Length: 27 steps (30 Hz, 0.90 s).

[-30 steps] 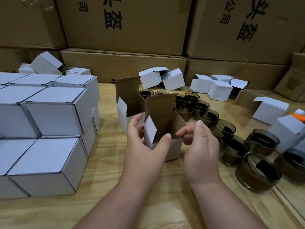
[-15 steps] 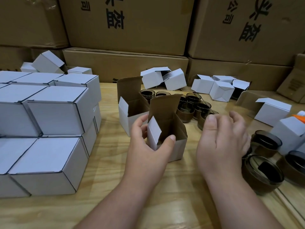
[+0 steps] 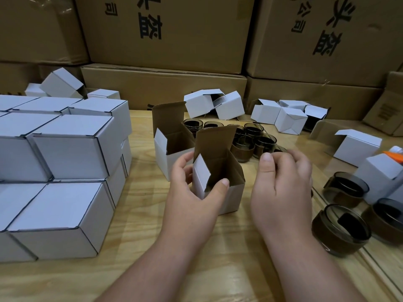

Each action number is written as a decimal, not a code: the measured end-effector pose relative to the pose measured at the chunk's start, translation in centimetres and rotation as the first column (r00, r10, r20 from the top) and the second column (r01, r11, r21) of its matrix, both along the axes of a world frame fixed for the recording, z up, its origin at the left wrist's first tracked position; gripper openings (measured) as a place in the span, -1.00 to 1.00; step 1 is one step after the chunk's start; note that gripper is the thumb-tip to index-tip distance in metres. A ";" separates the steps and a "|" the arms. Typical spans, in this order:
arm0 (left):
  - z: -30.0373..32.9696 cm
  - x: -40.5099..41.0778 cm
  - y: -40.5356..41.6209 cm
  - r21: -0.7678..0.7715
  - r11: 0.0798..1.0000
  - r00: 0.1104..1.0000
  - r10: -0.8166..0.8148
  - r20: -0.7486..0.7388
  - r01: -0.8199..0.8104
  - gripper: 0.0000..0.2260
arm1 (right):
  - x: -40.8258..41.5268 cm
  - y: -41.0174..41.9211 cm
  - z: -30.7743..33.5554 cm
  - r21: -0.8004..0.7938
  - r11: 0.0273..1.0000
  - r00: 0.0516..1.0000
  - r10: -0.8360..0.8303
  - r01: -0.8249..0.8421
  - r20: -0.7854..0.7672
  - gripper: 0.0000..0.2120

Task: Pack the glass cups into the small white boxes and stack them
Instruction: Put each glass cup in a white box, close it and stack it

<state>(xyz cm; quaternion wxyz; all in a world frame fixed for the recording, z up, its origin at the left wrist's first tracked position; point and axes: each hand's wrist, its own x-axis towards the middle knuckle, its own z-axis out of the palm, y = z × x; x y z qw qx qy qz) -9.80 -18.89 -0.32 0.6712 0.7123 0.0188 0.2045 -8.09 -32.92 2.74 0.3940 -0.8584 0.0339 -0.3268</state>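
Cup pickup is under way: the small open white cardboard box is gripped by the left hand, while the right hand has come back from the dark glass cups, fingers curled, contents hidden.

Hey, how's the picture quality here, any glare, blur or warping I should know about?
Head view: wide-angle warping bows the stacked white boxes at the left edge; soft glare sheens the wooden table in the foreground and near the glass cups; the right hand looks slightly motion-blurred at the fingers; the left hand and open box are sharp.
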 end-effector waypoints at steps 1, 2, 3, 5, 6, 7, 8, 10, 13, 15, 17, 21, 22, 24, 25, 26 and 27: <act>0.0 0.0 0.0 0.003 1.000 1.000 0.001 -0.001 -0.001 -0.41 | 0.0 0.1 0.0 0.009 1.000 1.000 0.020 -0.020 0.017 -0.45; 0.0 0.0 -0.1 0.007 1.000 1.000 0.004 -0.002 -0.004 -0.41 | 0.0 0.1 -0.1 0.019 0.999 0.998 0.047 -0.048 0.038 -0.46; 0.1 -0.1 -0.1 0.011 1.000 1.000 0.011 -0.004 -0.011 -0.41 | 0.1 0.2 -0.1 0.028 0.996 0.995 0.082 -0.084 0.061 -0.49; 0.1 -0.1 -0.1 0.011 0.999 0.999 0.034 -0.004 -0.034 -0.42 | 0.2 0.3 -0.3 0.034 0.987 0.983 0.152 -0.157 0.106 -0.60; 0.2 -0.1 -0.1 0.011 0.999 0.999 0.048 -0.004 -0.048 -0.41 | 0.3 0.4 -0.5 0.027 0.984 0.978 0.174 -0.179 0.118 -0.66; 0.2 -0.2 -0.1 0.013 0.998 0.998 0.063 -0.006 -0.063 -0.39 | 0.4 0.5 -0.7 0.018 0.982 0.976 0.183 -0.186 0.116 -0.71; 0.3 -0.2 -0.1 0.016 0.997 0.997 0.078 -0.009 -0.078 -0.35 | 0.5 0.6 -1.0 0.012 0.984 0.979 0.178 -0.180 0.095 -0.75; 0.3 -0.3 -0.2 0.017 0.995 0.995 0.102 -0.006 -0.102 -0.28 | 0.8 0.9 -1.4 -0.005 0.989 0.989 0.150 -0.150 0.013 -0.80; 0.2 -0.3 -0.2 0.040 0.993 0.994 0.106 0.020 -0.107 -0.26 | 1.0 1.1 -1.8 0.018 0.988 0.984 0.156 -0.155 -0.081 -0.89; 0.0 -0.3 -0.2 0.056 0.993 0.994 0.102 0.046 -0.105 -0.26 | 1.1 1.3 -2.0 0.053 0.984 0.981 0.172 -0.168 -0.094 -0.91; -0.2 -0.3 -0.1 0.077 0.991 0.992 0.105 0.063 -0.110 -0.26 | 1.2 1.3 -2.1 0.089 0.981 0.976 0.185 -0.175 -0.117 -0.89; 0.0 -0.4 -0.2 0.113 0.985 0.989 0.124 0.082 -0.133 -0.28 | 1.4 1.2 -2.1 0.287 0.931 0.950 0.274 -0.224 -0.148 -0.69; 0.1 -0.5 -0.2 0.119 0.983 0.988 0.131 0.081 -0.140 -0.30 | 1.4 1.2 -2.1 0.319 0.918 0.940 0.298 -0.236 -0.163 -0.72; 0.2 -0.6 -0.1 0.132 0.980 0.987 0.141 0.077 -0.150 -0.33 | 1.6 1.1 -2.1 0.272 0.931 0.927 0.307 -0.244 -0.216 -0.85; 0.3 -0.6 -0.1 0.137 0.978 0.987 0.144 0.077 -0.154 -0.35 | 1.7 1.1 -2.1 0.209 0.948 0.923 0.289 -0.240 -0.254 -0.85; 0.3 -0.7 -0.1 0.140 0.978 0.986 0.146 0.076 -0.155 -0.37 | 1.7 1.1 -2.3 0.136 0.963 0.920 0.262 -0.232 -0.291 -0.82; 0.4 -0.7 -0.1 0.142 0.977 0.986 0.147 0.074 -0.157 -0.39 | 1.7 1.1 -2.4 0.075 0.972 0.919 0.233 -0.221 -0.318 -0.79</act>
